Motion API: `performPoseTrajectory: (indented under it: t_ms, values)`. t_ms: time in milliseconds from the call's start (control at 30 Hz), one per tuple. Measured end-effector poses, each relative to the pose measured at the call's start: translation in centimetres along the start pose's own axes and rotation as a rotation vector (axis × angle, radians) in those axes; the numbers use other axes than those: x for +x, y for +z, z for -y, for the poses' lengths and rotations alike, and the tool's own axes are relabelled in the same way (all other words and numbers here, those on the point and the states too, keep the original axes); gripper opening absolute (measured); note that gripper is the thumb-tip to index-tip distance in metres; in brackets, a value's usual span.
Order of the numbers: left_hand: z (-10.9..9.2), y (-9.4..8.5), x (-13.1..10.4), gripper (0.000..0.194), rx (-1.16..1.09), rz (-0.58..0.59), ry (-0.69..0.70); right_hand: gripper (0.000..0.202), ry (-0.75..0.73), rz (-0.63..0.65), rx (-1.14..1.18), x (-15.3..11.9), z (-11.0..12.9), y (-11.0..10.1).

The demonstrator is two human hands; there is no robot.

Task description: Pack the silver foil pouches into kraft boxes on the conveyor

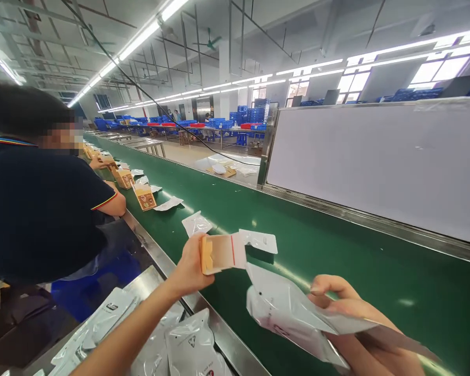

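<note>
While a carton (219, 253) is gripped at its end by the closed left hand (190, 269) above the belt (337, 250), a pouch (293, 313) is pinched in the right hand (344, 303), just below the carton. More pouches (188, 344) lie beside the belt; a co-worker (39, 209) stands left.

Factory hall: ceiling strip lights (141, 39), bright windows (434, 70), blue crates (254, 112) stacked, white panel (376, 162) behind green conveyor (337, 250).
</note>
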State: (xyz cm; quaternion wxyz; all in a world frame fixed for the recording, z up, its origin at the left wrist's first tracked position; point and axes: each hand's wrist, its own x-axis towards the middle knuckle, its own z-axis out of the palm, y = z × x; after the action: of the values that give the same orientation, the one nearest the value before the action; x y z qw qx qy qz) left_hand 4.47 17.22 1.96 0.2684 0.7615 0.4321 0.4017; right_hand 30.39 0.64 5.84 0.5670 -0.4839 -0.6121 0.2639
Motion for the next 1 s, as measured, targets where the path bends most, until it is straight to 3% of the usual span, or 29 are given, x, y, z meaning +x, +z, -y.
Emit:
performPoseTrajectory:
  t_ms: [100,200,300,367,433,500,600,700,767,833,933,1000]
  values:
    - [-4.5,3.0,-4.4,0.07,0.017,0.02,0.06,0.011,-0.075,-0.137,0.017,-0.2,2.0,1.2]
    - [-7.0,4.6,-6.8,0.065,0.058,-0.111,0.105,0.019,-0.286,-0.075,-0.262,-1.2,2.3,0.6]
    - [-8.0,5.4,-7.5,0.059,0.171,-0.219,0.327,0.028,-0.546,0.043,-0.587,-2.4,2.0,-0.3]
    - [-8.4,6.2,-7.8,0.053,0.306,-0.243,0.532,0.031,-0.629,0.033,-0.733,-3.2,1.5,0.1]
    - [-8.9,7.3,-8.2,0.049,0.388,-0.232,0.676,0.032,-0.57,0.019,-0.71,-3.8,0.5,1.3]
    - [-9.5,8.6,-8.7,0.048,0.38,-0.203,0.728,0.029,-0.428,0.044,-0.582,-4.1,-0.6,2.5]
    - [-10.0,10.0,-9.5,0.05,0.312,-0.179,0.651,0.031,-0.222,0.137,-0.43,-4.0,-1.3,2.1]
    - [-9.7,10.8,-9.6,0.053,0.265,-0.13,0.518,0.042,0.046,0.411,-0.077,-4.2,-0.1,-0.5]
    - [-9.4,11.5,-9.6,0.055,0.234,-0.107,0.465,0.042,0.124,0.505,0.026,-4.7,1.2,-1.6]
    - [-9.6,12.5,-9.6,0.055,0.193,-0.094,0.405,0.042,0.067,0.369,-0.179,-5.2,2.0,-1.7]
    - [-10.7,14.5,-10.4,0.055,0.097,-0.038,0.25,0.009,-0.005,0.017,-0.573,-5.9,2.0,-1.1]
    - [-11.5,15.7,-11.2,0.063,0.025,0.023,0.192,0.011,-0.042,-0.065,-0.734,-6.1,1.7,-1.8]
